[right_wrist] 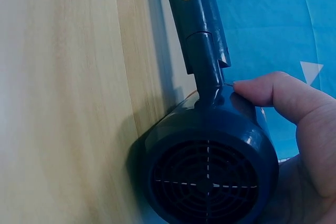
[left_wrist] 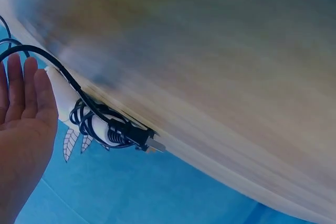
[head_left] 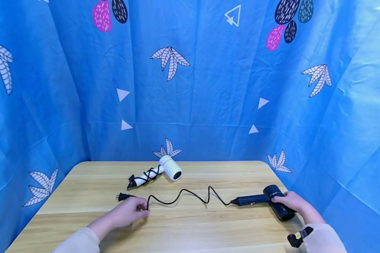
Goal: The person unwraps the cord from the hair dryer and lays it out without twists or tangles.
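A black hair dryer [head_left: 283,208] lies at the right of the table, its handle pointing left. My right hand [head_left: 296,203] grips its barrel. In the right wrist view the thumb [right_wrist: 260,88] presses beside the handle joint, above the round rear grille [right_wrist: 205,187]; the other fingers are mostly hidden behind the barrel. The dryer's black cord [head_left: 168,203] runs in waves leftward to my left hand [head_left: 126,212], which pinches it between thumb and fingertips. Just beyond that hand is the two-pronged plug [head_left: 123,196]. In the left wrist view the cord [left_wrist: 58,66] crosses the fingertips.
Toward the table's back edge lies a white hair dryer [head_left: 171,168], its own black cord wound around the handle. The wooden table [head_left: 190,232] meets a blue patterned curtain [head_left: 190,105] at the back and sides. A small black device [head_left: 299,237] is on my right wrist.
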The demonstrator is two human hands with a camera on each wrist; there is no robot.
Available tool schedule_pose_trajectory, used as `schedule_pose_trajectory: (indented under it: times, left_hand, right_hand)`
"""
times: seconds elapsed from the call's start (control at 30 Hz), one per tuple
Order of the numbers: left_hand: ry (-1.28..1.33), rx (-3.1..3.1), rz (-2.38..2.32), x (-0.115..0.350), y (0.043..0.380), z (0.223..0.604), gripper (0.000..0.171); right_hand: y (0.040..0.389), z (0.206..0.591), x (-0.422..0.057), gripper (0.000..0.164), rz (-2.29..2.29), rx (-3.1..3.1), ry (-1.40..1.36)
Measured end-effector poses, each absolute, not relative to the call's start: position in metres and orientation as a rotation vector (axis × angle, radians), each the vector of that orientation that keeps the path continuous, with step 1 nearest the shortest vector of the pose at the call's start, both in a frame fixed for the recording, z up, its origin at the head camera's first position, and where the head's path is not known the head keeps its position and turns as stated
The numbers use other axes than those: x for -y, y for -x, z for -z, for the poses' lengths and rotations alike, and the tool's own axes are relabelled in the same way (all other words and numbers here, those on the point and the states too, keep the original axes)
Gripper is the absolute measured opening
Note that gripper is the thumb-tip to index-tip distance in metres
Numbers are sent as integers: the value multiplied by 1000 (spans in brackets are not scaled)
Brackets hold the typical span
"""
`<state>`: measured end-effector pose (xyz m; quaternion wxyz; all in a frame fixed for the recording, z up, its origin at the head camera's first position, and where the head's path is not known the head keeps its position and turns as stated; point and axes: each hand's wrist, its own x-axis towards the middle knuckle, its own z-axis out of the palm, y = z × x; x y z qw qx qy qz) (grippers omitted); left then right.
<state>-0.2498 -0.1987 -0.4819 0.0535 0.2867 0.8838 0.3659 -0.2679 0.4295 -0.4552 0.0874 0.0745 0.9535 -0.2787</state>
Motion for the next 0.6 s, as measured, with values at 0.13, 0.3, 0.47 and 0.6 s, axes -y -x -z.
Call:
schedule_pose_trajectory:
  times: [0.13,0.3,0.47,0.6]
  left_hand:
    - [-867,-2713,-1101,200,249,483,13]
    - [-804,-2753,-1118,204,249,480,11]
    - [-793,-2756,-1191,210,249,477,11]
    - [-816,-2753,-1193,218,250,477,14]
  right_hand:
    - [269,456,-430,64,825,-2843,-212]
    - [270,457,-432,61,823,-2845,-205]
    - [271,456,-432,62,809,-2845,-212]
    - [271,455,-431,58,808,-2845,-209]
